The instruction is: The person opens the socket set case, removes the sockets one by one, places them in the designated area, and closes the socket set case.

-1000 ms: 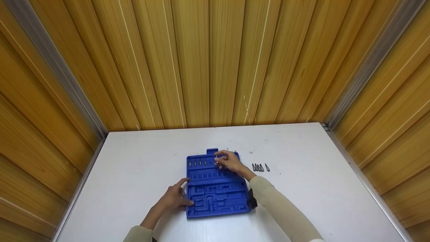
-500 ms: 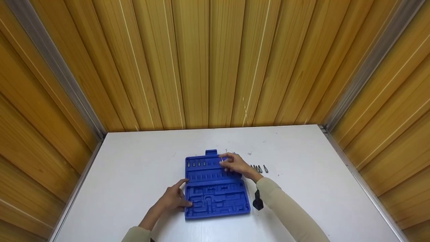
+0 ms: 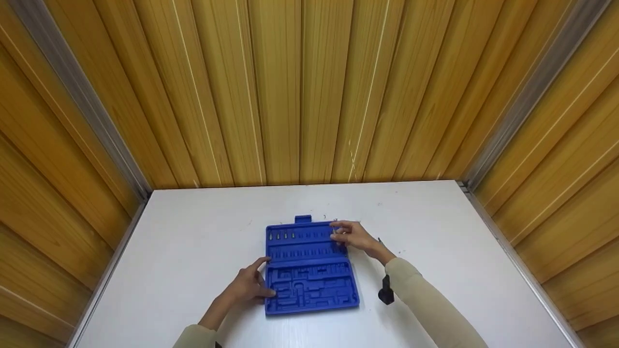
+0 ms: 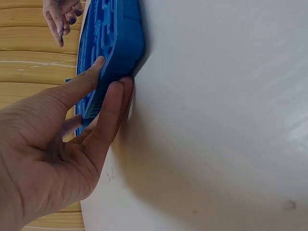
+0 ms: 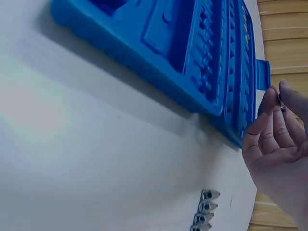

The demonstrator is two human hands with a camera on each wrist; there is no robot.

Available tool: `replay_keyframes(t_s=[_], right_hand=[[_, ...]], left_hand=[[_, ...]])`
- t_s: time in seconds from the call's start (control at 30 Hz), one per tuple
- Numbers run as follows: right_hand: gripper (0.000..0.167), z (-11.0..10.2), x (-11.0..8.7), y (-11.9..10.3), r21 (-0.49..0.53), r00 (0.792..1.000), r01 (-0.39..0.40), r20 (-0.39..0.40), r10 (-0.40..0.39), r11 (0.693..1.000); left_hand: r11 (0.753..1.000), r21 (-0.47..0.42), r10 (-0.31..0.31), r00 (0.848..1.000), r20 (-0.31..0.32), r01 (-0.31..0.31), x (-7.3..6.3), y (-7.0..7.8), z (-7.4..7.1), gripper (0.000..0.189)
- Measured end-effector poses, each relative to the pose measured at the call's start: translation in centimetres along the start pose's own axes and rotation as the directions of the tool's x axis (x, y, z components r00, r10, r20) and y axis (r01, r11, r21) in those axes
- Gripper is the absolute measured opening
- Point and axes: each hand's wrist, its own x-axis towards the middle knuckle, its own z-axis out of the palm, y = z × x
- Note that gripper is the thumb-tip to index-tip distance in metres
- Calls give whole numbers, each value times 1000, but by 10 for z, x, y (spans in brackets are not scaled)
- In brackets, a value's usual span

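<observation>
An opened blue plastic tool case (image 3: 314, 309) lies on the table, its moulded slots facing up. My left hand (image 3: 247, 285) grips the case's left edge; in the left wrist view the thumb (image 4: 91, 79) is on the rim and other fingers press the outer side. Over the right end of the far row, my right hand (image 3: 357, 237) pinches a small metal bit (image 5: 281, 103) between thumb and fingertips. Several bits (image 3: 285, 235) stand in the left slots of that row. Whether the pinched bit touches a slot cannot be made out.
Several loose bits (image 5: 206, 208) lie in a line on the white table (image 3: 193, 241) to the right of the case, mostly hidden by my right hand and wrist in the head view. A latch tab (image 3: 303, 219) sticks out at the far edge. Wood-patterned walls (image 3: 280, 96) enclose the table.
My right hand has moved rightward along the far row with the bit still pinched, now covering most of the loose bits. The left hand keeps its grip on the case edge.
</observation>
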Motion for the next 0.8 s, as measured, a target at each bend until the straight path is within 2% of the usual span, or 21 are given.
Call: replay_keyframes(t_s=[0.2, 0.37, 0.53, 0.8], right_hand=[[50, -22, -14, 5, -20, 1000, 19, -9, -20, 1000], [48, -39, -23, 8, -26, 998, 41, -47, -42, 999], [48, -55, -34, 13, -50, 995, -2, -97, -3, 999], [47, -83, -51, 30, -128, 988, -32, -155, 12, 991]], left_hand=[[1000, -2, 14, 1000, -4, -14, 0, 1, -1, 92], [1000, -29, -5, 1000, -3, 4, 0, 1, -2, 92], [998, -63, -22, 1000, 7, 22, -1, 1, -2, 93], [999, -35, -24, 1000, 2, 24, -2, 2, -1, 93]])
